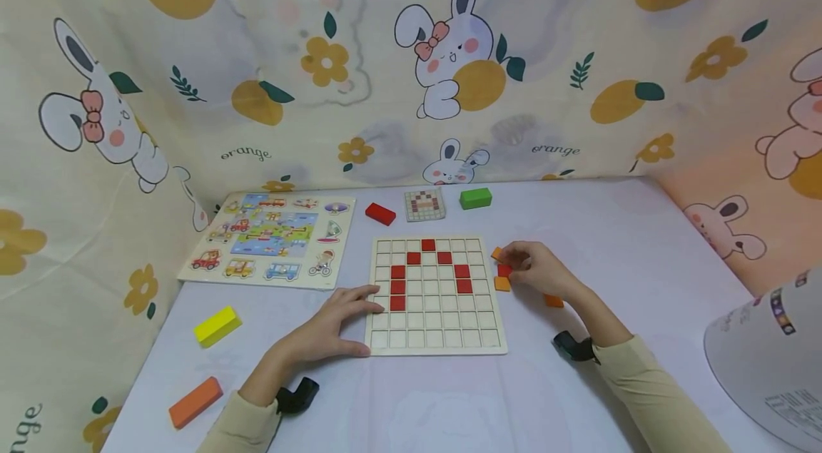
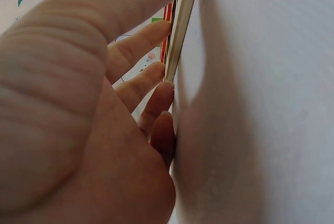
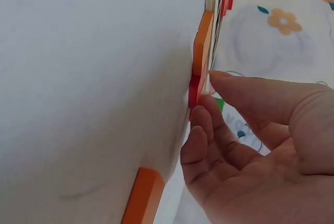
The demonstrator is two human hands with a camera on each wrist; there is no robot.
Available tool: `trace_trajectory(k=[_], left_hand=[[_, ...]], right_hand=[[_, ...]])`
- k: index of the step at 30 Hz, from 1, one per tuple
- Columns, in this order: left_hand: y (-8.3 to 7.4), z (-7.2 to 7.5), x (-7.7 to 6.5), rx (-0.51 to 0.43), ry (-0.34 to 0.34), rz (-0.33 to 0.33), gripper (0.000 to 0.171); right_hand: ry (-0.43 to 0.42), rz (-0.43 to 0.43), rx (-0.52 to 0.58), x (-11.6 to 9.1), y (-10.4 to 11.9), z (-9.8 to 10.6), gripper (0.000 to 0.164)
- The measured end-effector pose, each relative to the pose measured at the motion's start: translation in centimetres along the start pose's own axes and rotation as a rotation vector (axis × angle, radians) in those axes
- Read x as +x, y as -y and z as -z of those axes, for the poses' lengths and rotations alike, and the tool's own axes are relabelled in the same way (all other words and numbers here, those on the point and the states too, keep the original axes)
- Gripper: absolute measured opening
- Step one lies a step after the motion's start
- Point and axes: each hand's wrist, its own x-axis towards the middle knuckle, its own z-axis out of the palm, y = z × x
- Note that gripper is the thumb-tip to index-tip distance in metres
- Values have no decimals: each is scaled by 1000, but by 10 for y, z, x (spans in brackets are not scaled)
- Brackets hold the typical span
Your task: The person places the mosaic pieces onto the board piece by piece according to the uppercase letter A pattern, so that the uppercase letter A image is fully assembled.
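A pale square grid board (image 1: 432,332) lies mid-table, with several red square tiles (image 1: 398,287) set in its cells in an arch-like pattern. My left hand (image 1: 330,324) rests along its left edge, fingers spread over the rim and thumb at the lower left corner. Right of the board, my right hand (image 1: 539,269) reaches down with bent fingers to a loose red tile (image 3: 194,89). Thumb and fingertips stand apart close around that tile. Orange tiles (image 1: 502,284) lie beside it, and another orange tile (image 3: 143,195) sits nearer the wrist.
Behind the board are a small pattern card (image 1: 424,205), a red block (image 1: 380,214) and a green block (image 1: 476,198). A vehicle picture puzzle (image 1: 330,225) lies back left, with yellow (image 1: 217,327) and orange (image 1: 195,402) blocks nearer. A white cylinder (image 1: 770,353) stands at right.
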Motion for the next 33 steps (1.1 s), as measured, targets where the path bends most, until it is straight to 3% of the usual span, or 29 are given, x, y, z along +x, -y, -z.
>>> trace_trajectory(k=[14, 20, 28, 33], left_hand=[[1, -1, -1, -31, 2, 3, 59], [-1, 0, -2, -38, 2, 4, 59], [0, 0, -2, -26, 2, 11, 59], [0, 0, -1, -23, 0, 4, 59]], right_hand=[[-1, 15, -36, -2, 0, 0, 26], [-25, 62, -32, -5, 13, 2, 21], [150, 159, 65, -10, 43, -32, 21], [163, 147, 42, -11, 49, -48, 19]])
